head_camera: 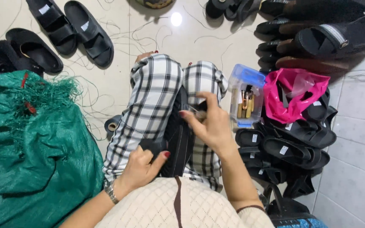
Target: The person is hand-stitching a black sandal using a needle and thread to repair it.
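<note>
Resting on the lap, the black sandal looks light and bendy, best gripped by its sole. Left hand clasps its near end; right hand fingers pinch something small above it.

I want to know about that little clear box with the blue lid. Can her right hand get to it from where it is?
Probably yes. The right hand is just beside the clear box, whose blue lid stands open, and nothing lies between them. But its fingers are busy at the black sandal on her lap.
</note>
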